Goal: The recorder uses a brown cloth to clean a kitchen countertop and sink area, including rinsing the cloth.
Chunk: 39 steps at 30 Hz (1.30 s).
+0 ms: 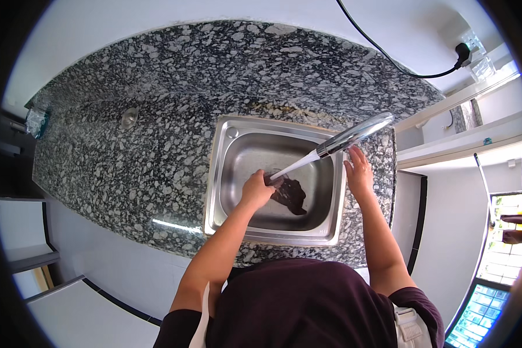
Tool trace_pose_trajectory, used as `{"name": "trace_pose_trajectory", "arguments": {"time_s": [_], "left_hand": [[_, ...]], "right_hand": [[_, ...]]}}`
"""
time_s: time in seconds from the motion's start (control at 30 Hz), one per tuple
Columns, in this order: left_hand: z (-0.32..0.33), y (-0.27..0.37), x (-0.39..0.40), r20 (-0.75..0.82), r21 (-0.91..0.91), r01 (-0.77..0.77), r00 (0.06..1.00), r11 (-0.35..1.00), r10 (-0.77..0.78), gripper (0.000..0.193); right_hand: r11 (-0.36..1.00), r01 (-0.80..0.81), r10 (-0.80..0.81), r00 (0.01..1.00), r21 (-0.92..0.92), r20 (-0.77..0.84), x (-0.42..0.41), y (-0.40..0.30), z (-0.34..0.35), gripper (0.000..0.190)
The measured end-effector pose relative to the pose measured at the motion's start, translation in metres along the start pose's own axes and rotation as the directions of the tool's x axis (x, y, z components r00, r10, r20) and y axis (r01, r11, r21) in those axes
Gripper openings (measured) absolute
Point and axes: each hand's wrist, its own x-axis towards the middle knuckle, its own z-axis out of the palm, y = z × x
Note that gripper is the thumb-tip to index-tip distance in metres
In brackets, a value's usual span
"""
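Inside the stainless steel sink [243, 152], my left hand [257, 191] grips one end of a dark brown wet cloth [292, 196]. The rest of the cloth hangs or lies over the basin floor; I cannot tell which. A stream of water [298, 164] runs from the chrome tap [352, 134] onto the cloth beside my left fingers. My right hand [359, 173] is at the sink's right rim, just below the tap, fingers apart and holding nothing. Whether its fingertips touch the tap is unclear.
The sink is set in a speckled black-and-white granite counter [165, 174]. A small clear glass or plastic object [129, 118] lies left of it. A black plug [463, 54] with a cable [391, 65] sits in the wall socket at upper right. A clear container [37, 122] stands at the far left end.
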Motion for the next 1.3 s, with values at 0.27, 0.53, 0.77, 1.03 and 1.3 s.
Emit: {"name": "trace_pose_trajectory", "arguments": {"time_s": [0.27, 0.53, 0.77, 1.03, 1.3], "left_hand": [[-0.007, 0.004, -0.018, -0.024, -0.049, 0.026, 0.999, 0.998, -0.027, 0.036], [-0.007, 0.026, -0.045, -0.06, -0.106, -0.122, 0.991, 0.987, 0.116, 0.027], [-0.006, 0.074, -0.068, -0.03, -0.14, -0.35, 0.937, 0.926, 0.349, 0.034], [0.03, 0.047, -0.087, -0.217, -0.491, -0.434, 0.901, 0.756, 0.376, 0.05], [0.049, 0.009, -0.069, 0.721, -0.693, 0.706, 0.675, -0.145, -0.158, 0.05]], "right_hand": [[0.981, -0.118, 0.114, 0.993, 0.156, 0.032, 0.025, 0.019, -0.013, 0.024], [0.976, -0.131, 0.154, 0.98, 0.173, -0.128, 0.011, 0.007, -0.003, 0.044], [0.699, -0.061, -0.218, 0.931, 0.713, 0.294, -0.077, -0.095, 0.009, 0.074], [0.604, -0.366, -0.133, 0.83, 0.708, 0.542, -0.067, -0.094, 0.011, 0.042], [0.648, -0.242, -0.356, 0.742, 0.722, 0.568, -0.059, -0.151, -0.047, 0.045]]}}
